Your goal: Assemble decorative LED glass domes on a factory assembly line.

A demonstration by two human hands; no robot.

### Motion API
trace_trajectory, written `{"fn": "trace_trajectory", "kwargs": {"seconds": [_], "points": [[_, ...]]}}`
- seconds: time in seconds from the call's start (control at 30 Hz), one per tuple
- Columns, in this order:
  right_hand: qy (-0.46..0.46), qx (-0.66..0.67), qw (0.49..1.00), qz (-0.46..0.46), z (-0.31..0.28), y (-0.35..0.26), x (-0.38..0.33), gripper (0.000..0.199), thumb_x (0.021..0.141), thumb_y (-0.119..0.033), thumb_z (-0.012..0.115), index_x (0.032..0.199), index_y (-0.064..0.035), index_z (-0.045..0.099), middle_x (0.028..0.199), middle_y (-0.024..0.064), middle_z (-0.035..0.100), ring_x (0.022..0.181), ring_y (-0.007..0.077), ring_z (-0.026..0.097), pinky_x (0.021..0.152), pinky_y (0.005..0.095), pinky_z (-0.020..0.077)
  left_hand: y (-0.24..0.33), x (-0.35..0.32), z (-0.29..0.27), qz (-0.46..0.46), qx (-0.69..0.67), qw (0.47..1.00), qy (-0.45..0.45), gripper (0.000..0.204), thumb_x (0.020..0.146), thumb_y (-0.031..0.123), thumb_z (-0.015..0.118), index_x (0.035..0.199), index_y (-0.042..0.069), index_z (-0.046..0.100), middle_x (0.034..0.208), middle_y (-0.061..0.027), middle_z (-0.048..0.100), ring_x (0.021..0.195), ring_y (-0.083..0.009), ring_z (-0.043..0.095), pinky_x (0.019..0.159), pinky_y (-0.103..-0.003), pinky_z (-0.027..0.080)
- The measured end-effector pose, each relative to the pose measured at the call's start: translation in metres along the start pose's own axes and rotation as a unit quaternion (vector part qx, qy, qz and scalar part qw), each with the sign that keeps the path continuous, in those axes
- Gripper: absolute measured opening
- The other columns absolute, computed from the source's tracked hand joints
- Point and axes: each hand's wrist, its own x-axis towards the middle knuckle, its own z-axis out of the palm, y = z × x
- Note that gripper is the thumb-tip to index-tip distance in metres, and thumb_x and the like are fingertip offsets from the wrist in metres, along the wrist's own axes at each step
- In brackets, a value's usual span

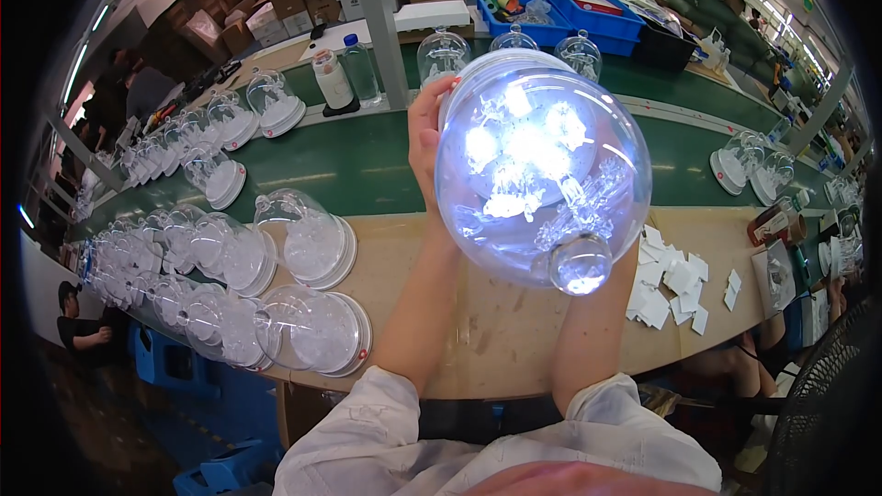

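Raised in front of me is a clear bell-shaped dome lamp (634, 161), tilted so that its round knob points toward me. Bright white lights glow inside it among clear crystal-like figures. My left hand (424, 142) is closed around the left side of its pale base, the thumb near the rim. My right forearm reaches up behind the dome; my right hand is hidden there, so its fingers cannot be made out. Below, to the right of my right forearm, white square pieces (675, 280) lie in a loose pile on the brown tabletop (496, 340).
Unlit dome lamps (322, 335) crowd the bench at left; more stand on the green conveyor belt (349, 165). A bottle (360, 69) and a jar (331, 83) stand beside a metal post (384, 28). Blue bins (593, 18) sit beyond. At right is a black fan (831, 395).
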Motion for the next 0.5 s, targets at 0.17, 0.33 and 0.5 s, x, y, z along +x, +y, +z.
{"fn": "trace_trajectory", "kwargs": {"seconds": [0.17, 0.33, 0.5], "points": [[-0.037, 0.044, 0.998, 0.001, -0.004, 0.002, 0.001, 0.034, 0.097, -0.027, 0.058, 0.115, 0.0016, 0.061, 0.099, 0.0085, 0.068, 0.085, 0.0130, 0.066, 0.071, 0.0254, 0.0545, 0.012, 0.006, 0.007, -0.005, -0.014, 1.000, -0.006, 0.071, 0.094, 0.062, 0.039, 0.127, 0.000, 0.046, 0.120, -0.0127, 0.053, 0.111, -0.0192, 0.053, 0.095, -0.031, 0.044], [-0.058, 0.074, 0.996, -0.003, -0.002, 0.007, 0.000, 0.033, 0.097, -0.026, 0.057, 0.114, 0.0016, 0.061, 0.100, 0.0089, 0.068, 0.085, 0.0130, 0.066, 0.071, 0.0257, 0.0545, 0.003, 0.000, -0.006, -0.007, -0.016, 1.000, -0.006, 0.070, 0.095, 0.062, 0.039, 0.127, 0.000, 0.046, 0.120, -0.0130, 0.053, 0.110, -0.0188, 0.053, 0.095, -0.031, 0.044], [-0.050, 0.103, 0.992, 0.045, -0.016, 0.025, 0.009, 0.039, 0.097, -0.029, 0.055, 0.119, 0.0019, 0.060, 0.107, 0.0123, 0.066, 0.092, 0.0170, 0.065, 0.077, 0.0291, 0.0552, 0.013, 0.000, -0.006, -0.124, 0.093, 0.985, 0.074, 0.067, 0.097, 0.055, 0.037, 0.129, -0.003, 0.044, 0.123, -0.0146, 0.051, 0.112, -0.0215, 0.052, 0.098, -0.032, 0.040]]}}
